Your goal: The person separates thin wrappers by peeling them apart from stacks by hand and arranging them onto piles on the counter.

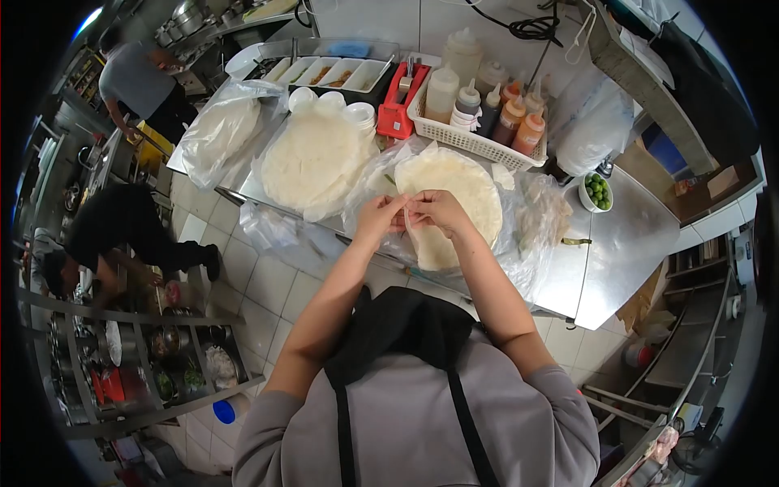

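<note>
Both hands meet over the left edge of a stack of thin, pale round wrappers (458, 191) lying on plastic film on the steel counter. My left hand (381, 218) has its fingertips pinched together at that edge. Close beside it, my right hand (436, 213) pinches the edge of a wrapper, whose near part hangs loose toward me. The exact grip of the fingertips is partly hidden. To the left, a second, wider stack of wrappers (316, 158) rests on plastic.
Behind the wrappers stand a basket (479, 146) of sauce bottles, a red tape dispenser (402, 101) and trays of fillings (333, 73). A bowl of small green limes (596, 193) sits at right. Two people (142, 77) work at left, one bent low (122, 231).
</note>
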`<action>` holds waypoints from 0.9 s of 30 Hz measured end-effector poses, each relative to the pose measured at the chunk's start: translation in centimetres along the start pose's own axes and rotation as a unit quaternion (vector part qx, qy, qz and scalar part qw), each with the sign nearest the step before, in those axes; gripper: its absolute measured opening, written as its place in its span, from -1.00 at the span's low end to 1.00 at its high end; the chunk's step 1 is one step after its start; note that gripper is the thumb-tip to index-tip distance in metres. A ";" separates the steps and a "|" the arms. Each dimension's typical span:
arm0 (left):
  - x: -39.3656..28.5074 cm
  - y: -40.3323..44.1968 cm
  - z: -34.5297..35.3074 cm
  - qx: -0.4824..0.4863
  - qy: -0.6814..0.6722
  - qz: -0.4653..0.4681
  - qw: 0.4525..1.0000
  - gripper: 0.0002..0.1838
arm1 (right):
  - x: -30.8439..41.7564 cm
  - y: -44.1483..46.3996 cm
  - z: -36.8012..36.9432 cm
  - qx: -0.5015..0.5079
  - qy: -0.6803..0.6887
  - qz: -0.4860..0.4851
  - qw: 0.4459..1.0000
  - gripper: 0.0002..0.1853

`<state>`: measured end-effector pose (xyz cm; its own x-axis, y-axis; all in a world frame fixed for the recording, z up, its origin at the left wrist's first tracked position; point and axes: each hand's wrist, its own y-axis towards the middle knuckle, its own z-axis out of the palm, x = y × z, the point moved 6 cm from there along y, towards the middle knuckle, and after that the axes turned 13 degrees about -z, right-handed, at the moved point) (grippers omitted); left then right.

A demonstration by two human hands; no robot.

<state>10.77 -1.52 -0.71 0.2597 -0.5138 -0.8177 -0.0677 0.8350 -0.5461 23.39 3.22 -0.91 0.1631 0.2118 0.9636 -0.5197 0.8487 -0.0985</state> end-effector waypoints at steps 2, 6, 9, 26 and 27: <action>-0.1 0.1 -0.1 0.005 0.003 -0.002 1.000 -0.66 | -0.2 -0.1 0.0 -0.012 0.057 0.021 0.998 -0.88; 0.0 0.2 -0.5 -0.003 0.007 -0.002 1.000 -0.77 | -1.4 0.1 -0.7 -0.048 0.103 0.041 0.993 -0.87; 0.4 0.8 -1.0 -0.019 -0.018 -0.007 1.000 -0.81 | -2.0 0.0 -1.3 -0.089 0.038 0.028 0.995 -0.82; 1.5 1.1 -0.6 0.000 -0.045 -0.017 0.999 -0.86 | 3.2 -1.1 -2.6 -0.139 -0.269 -0.177 0.936 -0.80; 1.7 1.3 -0.6 -0.002 -0.025 -0.035 0.999 -0.83 | 4.3 -1.5 -1.9 -0.105 -0.351 -0.205 0.908 -0.81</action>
<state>10.58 -1.36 -2.90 0.3113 -0.5603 -0.7675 -0.0512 0.7966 -0.6023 26.41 3.79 2.93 -0.3067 -0.4408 0.8436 -0.3532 0.8757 0.3292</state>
